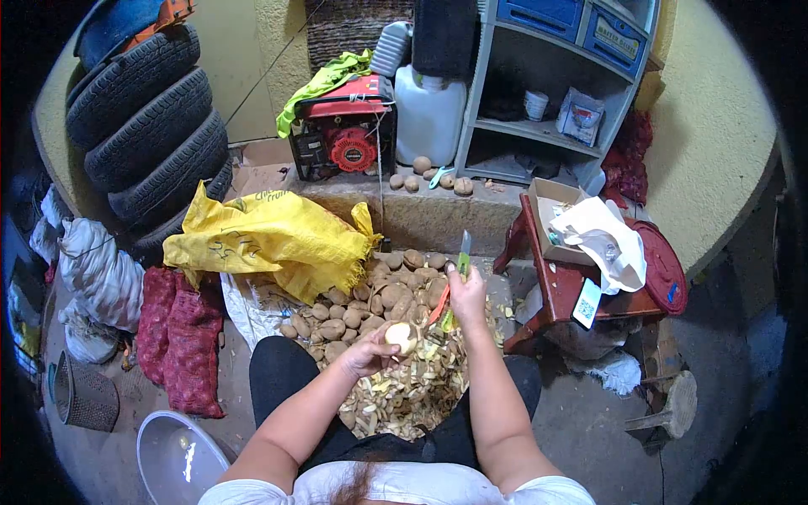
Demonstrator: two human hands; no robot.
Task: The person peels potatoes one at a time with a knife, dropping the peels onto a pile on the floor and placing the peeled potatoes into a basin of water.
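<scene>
My left hand (367, 353) is closed around a potato (402, 338), its pale flesh bare on the side that shows. To the right, my right hand (468, 295) grips a green and orange peeler (438, 305). A narrow greyish end sticks up above the fist, and the orange and green parts show below it. Tool and potato are a short way apart. Between my legs lies a thick heap of potato peelings (400, 400). Just beyond it are many unpeeled brown potatoes (393, 295).
A yellow sack (269, 240) lies behind the potatoes. Red mesh sacks (194, 345) and a pale basin (177, 459) are at my left. At right stands a small red table (560, 290) with a phone (587, 303). A red generator (345, 126) sits on the ledge (311, 202).
</scene>
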